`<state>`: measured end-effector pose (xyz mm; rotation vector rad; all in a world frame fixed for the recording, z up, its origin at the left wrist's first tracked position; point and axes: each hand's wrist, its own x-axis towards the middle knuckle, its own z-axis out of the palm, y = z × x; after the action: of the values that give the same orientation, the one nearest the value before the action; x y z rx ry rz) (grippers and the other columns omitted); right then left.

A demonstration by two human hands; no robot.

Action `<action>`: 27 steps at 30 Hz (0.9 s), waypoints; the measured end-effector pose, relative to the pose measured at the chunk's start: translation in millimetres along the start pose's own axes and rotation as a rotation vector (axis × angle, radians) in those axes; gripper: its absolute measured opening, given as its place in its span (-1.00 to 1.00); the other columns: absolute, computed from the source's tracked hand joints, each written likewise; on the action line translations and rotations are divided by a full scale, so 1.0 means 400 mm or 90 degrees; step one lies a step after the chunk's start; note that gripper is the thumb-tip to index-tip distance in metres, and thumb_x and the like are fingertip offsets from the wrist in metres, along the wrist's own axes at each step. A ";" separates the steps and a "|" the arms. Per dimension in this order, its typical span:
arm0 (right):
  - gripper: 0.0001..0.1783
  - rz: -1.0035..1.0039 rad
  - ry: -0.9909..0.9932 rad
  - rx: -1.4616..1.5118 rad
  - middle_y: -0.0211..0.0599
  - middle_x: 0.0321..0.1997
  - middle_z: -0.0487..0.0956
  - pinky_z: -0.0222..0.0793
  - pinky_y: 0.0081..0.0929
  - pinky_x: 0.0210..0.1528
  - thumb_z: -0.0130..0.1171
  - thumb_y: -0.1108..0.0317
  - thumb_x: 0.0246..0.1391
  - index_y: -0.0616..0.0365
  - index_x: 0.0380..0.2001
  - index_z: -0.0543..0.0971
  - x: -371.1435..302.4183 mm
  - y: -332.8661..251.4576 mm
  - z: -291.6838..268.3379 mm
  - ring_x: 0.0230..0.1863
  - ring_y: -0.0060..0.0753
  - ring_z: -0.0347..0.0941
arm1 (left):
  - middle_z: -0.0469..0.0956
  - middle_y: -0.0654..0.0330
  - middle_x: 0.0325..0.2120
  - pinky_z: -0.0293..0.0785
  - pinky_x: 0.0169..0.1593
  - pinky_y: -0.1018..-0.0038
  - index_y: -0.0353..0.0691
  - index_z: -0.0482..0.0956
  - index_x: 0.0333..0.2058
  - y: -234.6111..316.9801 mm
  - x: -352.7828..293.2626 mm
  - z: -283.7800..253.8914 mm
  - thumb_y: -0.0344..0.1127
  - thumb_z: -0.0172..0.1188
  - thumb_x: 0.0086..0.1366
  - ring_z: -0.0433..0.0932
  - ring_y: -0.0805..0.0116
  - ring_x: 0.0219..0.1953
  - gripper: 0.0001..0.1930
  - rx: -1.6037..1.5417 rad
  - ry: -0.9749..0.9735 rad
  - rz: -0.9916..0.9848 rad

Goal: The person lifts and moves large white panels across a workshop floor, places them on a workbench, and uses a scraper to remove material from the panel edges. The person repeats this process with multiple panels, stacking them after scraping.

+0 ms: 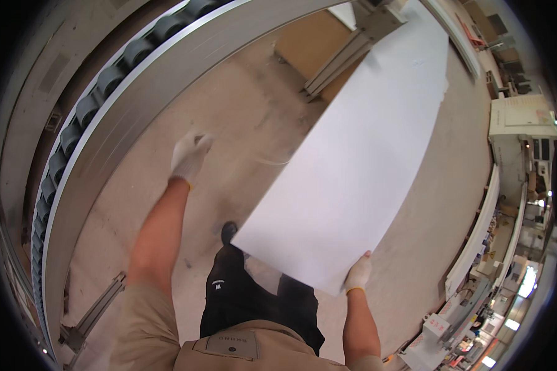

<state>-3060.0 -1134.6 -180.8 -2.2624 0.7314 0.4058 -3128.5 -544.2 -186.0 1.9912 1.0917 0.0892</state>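
A long white panel (359, 148) slants from in front of my legs to the far upper right. My right hand (358, 272), in a pale glove with a bare thumb tip showing, grips the panel's near right corner; the fingers beneath are hidden. My left hand (190, 153), also gloved, hangs in the air left of the panel and apart from it. Its fingers look curled in, with no object visible in them. At the far end the panel lies by a metal frame (377, 26).
A roller conveyor (108, 80) with dark rollers and a metal side rail curves along the left. Under the far frame stands a brown board or box (315, 40). Machines, including a pale cabinet (520, 117), line the right. My shoe (229, 232) is on the concrete floor (241, 123).
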 end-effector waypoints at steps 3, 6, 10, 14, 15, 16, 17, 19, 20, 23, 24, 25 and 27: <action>-0.20 -0.023 -0.027 -0.068 0.22 0.03 0.68 0.43 -0.05 0.19 -0.43 -0.09 0.60 0.48 0.07 0.58 -0.023 0.014 0.031 0.09 0.18 0.59 | 0.70 -0.15 -0.20 0.51 0.03 0.20 -0.36 0.69 -0.06 0.002 -0.141 0.104 0.21 -0.05 0.49 0.68 0.05 -0.12 -0.35 -0.044 0.033 -0.248; -0.26 -0.104 -0.095 -0.165 0.27 -0.04 0.68 0.45 0.00 0.13 -0.41 -0.04 0.60 0.43 -0.01 0.59 -0.067 0.009 0.032 0.03 0.31 0.58 | 0.62 -0.35 -0.03 0.42 0.24 -0.05 -0.34 0.68 -0.05 0.044 -0.325 0.152 0.23 -0.31 0.55 0.56 -0.34 0.09 -0.26 0.109 -0.023 -0.159; -0.37 -0.070 -0.317 -0.196 0.19 -0.01 0.67 0.45 -0.06 0.12 -0.30 -0.04 0.57 0.31 0.09 0.55 -0.060 -0.002 -0.046 0.04 0.25 0.58 | 0.62 -0.33 -0.03 0.41 0.23 -0.06 -0.35 0.68 -0.06 0.173 -0.432 0.224 0.20 -0.33 0.56 0.56 -0.38 0.07 -0.26 0.170 0.014 -0.114; -0.41 0.022 -0.577 -0.040 -0.01 0.01 0.69 0.45 -0.18 0.16 -0.19 -0.01 0.56 0.35 0.16 0.53 0.041 0.020 -0.171 0.11 -0.06 0.59 | 0.64 -0.31 -0.06 0.43 0.20 -0.06 -0.34 0.71 -0.11 0.304 -0.435 0.339 0.17 -0.32 0.56 0.57 -0.38 0.05 -0.28 0.213 0.053 -0.173; -0.41 -0.087 -0.665 -0.082 -0.01 0.01 0.69 0.46 -0.21 0.14 -0.19 -0.01 0.56 0.34 0.17 0.53 0.079 0.021 -0.178 0.06 -0.07 0.61 | 0.64 -0.32 -0.10 0.43 0.21 -0.05 -0.38 0.70 -0.14 0.335 -0.427 0.369 0.16 -0.31 0.55 0.58 -0.38 0.03 -0.28 0.220 0.089 -0.153; -0.42 -0.185 -0.709 -0.149 -0.02 0.02 0.69 0.48 -0.23 0.13 -0.18 -0.01 0.57 0.32 0.18 0.52 0.105 0.029 -0.193 0.02 -0.08 0.63 | 0.65 -0.31 -0.10 0.45 0.18 -0.06 -0.37 0.71 -0.15 0.356 -0.422 0.386 0.16 -0.31 0.55 0.60 -0.35 0.00 -0.28 0.226 0.111 -0.155; -0.43 -0.209 -0.727 -0.153 -0.01 0.04 0.69 0.49 -0.28 0.11 -0.17 0.00 0.57 0.31 0.19 0.53 0.136 0.036 -0.208 -0.03 -0.09 0.65 | 0.66 -0.30 -0.10 0.47 0.14 -0.07 -0.36 0.72 -0.16 0.384 -0.408 0.408 0.15 -0.30 0.55 0.63 -0.33 -0.02 -0.29 0.230 0.118 -0.147; -0.47 -0.134 -0.817 -0.134 -0.01 0.03 0.70 0.53 -0.30 0.06 -0.15 0.04 0.57 0.30 0.17 0.54 0.196 0.040 -0.222 -0.10 -0.07 0.69 | 0.69 -0.25 -0.11 0.53 0.04 -0.08 -0.31 0.75 -0.20 0.418 -0.366 0.451 0.12 -0.26 0.55 0.68 -0.25 -0.09 -0.32 0.273 0.067 -0.128; -0.50 -0.007 -0.802 -0.110 -0.02 0.00 0.71 0.55 -0.27 0.03 -0.14 0.07 0.56 0.29 0.15 0.55 0.219 0.036 -0.228 -0.12 -0.05 0.71 | 0.71 -0.22 -0.12 0.57 -0.02 -0.08 -0.28 0.76 -0.22 0.429 -0.338 0.482 0.10 -0.23 0.55 0.72 -0.20 -0.14 -0.35 0.310 0.011 -0.139; -0.57 0.184 -0.947 -0.281 -0.04 -0.11 0.73 0.59 -0.18 0.01 -0.06 0.16 0.52 0.35 0.04 0.59 0.310 -0.041 -0.242 -0.13 0.01 0.70 | 0.74 -0.14 -0.18 0.62 -0.10 -0.03 -0.21 0.77 -0.22 0.433 -0.354 0.502 -0.04 -0.03 0.48 0.74 -0.07 -0.18 -0.56 0.254 0.080 -0.170; -0.60 0.105 -0.909 -0.392 -0.03 -0.16 0.73 0.61 -0.17 0.02 0.00 0.20 0.48 0.39 -0.01 0.60 0.343 -0.092 -0.246 -0.13 0.05 0.70 | 0.68 -0.20 -0.01 0.52 0.15 -0.04 -0.27 0.74 -0.05 0.431 -0.355 0.503 0.05 -0.13 0.52 0.67 -0.14 0.03 -0.44 0.168 0.135 -0.221; -0.55 -0.187 -1.061 -0.518 -0.07 -0.17 0.74 0.59 -0.22 -0.05 0.01 0.12 0.44 0.32 -0.03 0.67 0.366 -0.163 -0.231 -0.15 -0.10 0.68 | 0.63 -0.22 0.09 0.44 0.26 0.00 -0.33 0.69 0.06 0.418 -0.364 0.476 0.10 -0.22 0.53 0.61 -0.16 0.13 -0.35 0.128 0.123 -0.253; -0.55 -0.495 -1.146 -0.522 -0.18 -0.19 0.73 0.54 -0.37 -0.13 0.06 0.08 0.38 0.26 -0.05 0.70 0.421 -0.339 -0.217 -0.18 -0.36 0.63 | 0.64 -0.12 0.10 0.46 0.25 0.05 -0.29 0.71 0.04 0.388 -0.413 0.433 0.09 -0.24 0.53 0.62 -0.12 0.13 -0.36 0.082 0.116 -0.370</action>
<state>-2837.9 -1181.9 -128.1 -1.5059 -1.3279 2.0441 -3054.3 -815.4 -137.5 1.7225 1.7914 -0.1116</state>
